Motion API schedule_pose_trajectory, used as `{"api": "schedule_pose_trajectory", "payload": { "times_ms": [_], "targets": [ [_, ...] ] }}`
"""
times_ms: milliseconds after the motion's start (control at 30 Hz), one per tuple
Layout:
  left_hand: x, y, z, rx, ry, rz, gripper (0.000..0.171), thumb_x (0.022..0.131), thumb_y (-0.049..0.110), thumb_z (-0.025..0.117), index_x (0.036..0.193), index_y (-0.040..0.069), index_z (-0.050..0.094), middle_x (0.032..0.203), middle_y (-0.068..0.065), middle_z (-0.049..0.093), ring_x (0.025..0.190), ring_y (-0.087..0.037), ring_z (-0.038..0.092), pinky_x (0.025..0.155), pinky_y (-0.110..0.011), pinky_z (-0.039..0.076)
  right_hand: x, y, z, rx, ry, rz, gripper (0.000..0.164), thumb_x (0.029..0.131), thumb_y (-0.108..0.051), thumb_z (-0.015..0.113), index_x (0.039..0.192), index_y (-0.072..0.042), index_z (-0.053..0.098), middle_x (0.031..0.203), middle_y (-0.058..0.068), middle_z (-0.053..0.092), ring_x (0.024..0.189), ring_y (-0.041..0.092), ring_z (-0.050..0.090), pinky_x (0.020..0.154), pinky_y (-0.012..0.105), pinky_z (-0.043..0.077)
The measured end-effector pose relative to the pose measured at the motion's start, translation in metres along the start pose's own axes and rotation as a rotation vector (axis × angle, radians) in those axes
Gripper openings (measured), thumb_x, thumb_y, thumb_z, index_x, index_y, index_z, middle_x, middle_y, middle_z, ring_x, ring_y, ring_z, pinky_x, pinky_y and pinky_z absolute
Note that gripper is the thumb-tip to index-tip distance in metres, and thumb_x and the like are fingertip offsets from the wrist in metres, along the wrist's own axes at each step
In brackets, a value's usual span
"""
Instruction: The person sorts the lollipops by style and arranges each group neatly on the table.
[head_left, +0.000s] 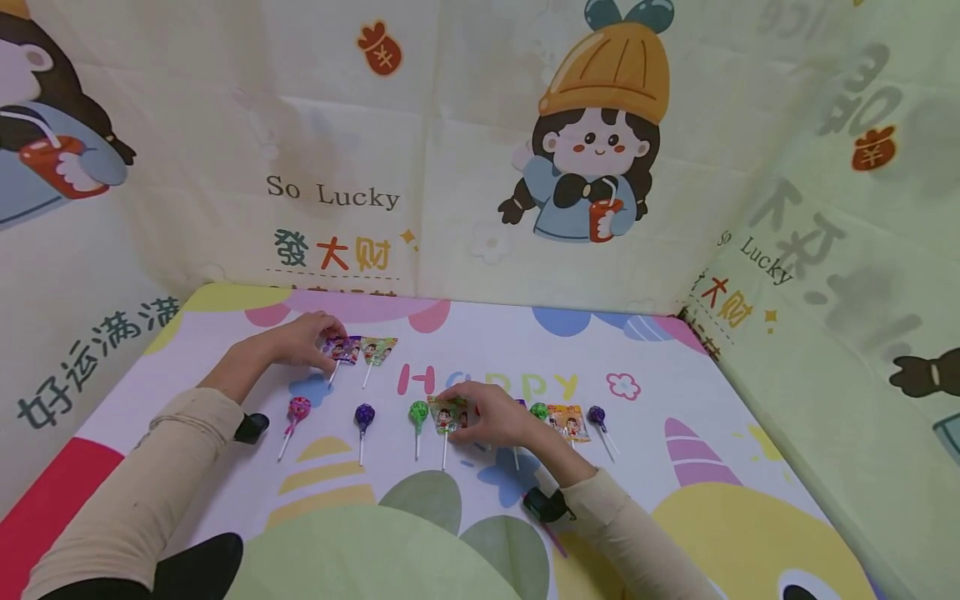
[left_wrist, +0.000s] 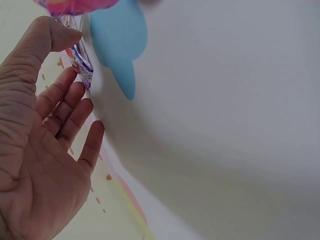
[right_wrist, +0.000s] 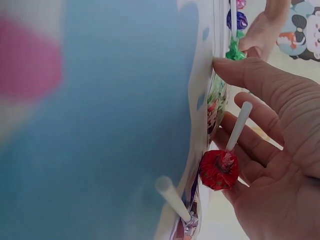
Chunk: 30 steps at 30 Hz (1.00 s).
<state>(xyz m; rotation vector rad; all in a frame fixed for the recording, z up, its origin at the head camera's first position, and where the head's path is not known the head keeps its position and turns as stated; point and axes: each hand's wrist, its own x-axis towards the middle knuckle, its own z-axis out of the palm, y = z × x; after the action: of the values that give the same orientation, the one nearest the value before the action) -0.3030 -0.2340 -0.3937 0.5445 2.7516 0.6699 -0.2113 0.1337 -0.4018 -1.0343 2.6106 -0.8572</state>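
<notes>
My left hand [head_left: 306, 337] is at the back left, its thumb and fingertips pinching the edges of a lollipop in a flat purple wrapper [head_left: 345, 349]. Beside that lies a lollipop in a flat green wrapper [head_left: 378, 350]. Nearer the middle, my right hand [head_left: 495, 414] pinches another flat green-wrapped lollipop [head_left: 444, 415] by its wrapper, thumb on one edge and fingers on the other. A round red lollipop [right_wrist: 220, 170] lies under the right palm, mostly hidden from the head view. The left wrist view shows the purple wrapper [left_wrist: 82, 65] between thumb and fingers.
Across the front row lie round lollipops: pink [head_left: 298, 408], purple [head_left: 364, 415], green [head_left: 418, 412], another green [head_left: 538, 411] and dark purple [head_left: 597, 415]. A flat orange-wrapped lollipop [head_left: 568, 422] is among them. Printed cloth walls [head_left: 465, 267] enclose the patterned table [head_left: 622, 475].
</notes>
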Motion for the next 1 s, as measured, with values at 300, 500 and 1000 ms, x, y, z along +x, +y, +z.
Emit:
{"api": "schedule_pose_trajectory", "payload": {
  "times_ms": [300,500,1000],
  "targets": [
    [0.0,0.0023,0.0001,-0.001,0.012,-0.005,0.062,0.079,0.023,0.086,0.129,0.001,0.056,0.127,-0.022,0.053,0.118,-0.039,0.046,0.11,-0.063,0.039,0.0006,0.0013,-0.0013,0.006,-0.01,0.006,0.047,0.086,-0.016,0.083,0.129,-0.011,0.067,0.125,0.002,0.068,0.094,0.018,0.056,0.076,0.024,0.045],
    [-0.0003,-0.0012,0.0023,0.007,0.006,-0.001,0.064,0.079,0.024,0.085,0.13,0.0,0.056,0.127,-0.021,0.053,0.116,-0.038,0.047,0.108,-0.061,0.041,0.003,0.0019,-0.0026,-0.04,-0.028,-0.003,0.05,0.085,-0.018,0.083,0.132,-0.012,0.066,0.125,0.0,0.068,0.092,0.018,0.057,0.076,0.024,0.047],
    [0.0003,-0.0003,0.0015,-0.004,0.0,-0.024,0.065,0.078,0.023,0.087,0.13,-0.001,0.055,0.127,-0.022,0.052,0.117,-0.039,0.047,0.109,-0.061,0.041,0.0073,-0.0042,-0.002,-0.132,-0.031,-0.033,0.045,0.085,-0.013,0.08,0.129,-0.012,0.068,0.121,0.0,0.07,0.098,0.013,0.06,0.088,0.028,0.051]
  ]
}}
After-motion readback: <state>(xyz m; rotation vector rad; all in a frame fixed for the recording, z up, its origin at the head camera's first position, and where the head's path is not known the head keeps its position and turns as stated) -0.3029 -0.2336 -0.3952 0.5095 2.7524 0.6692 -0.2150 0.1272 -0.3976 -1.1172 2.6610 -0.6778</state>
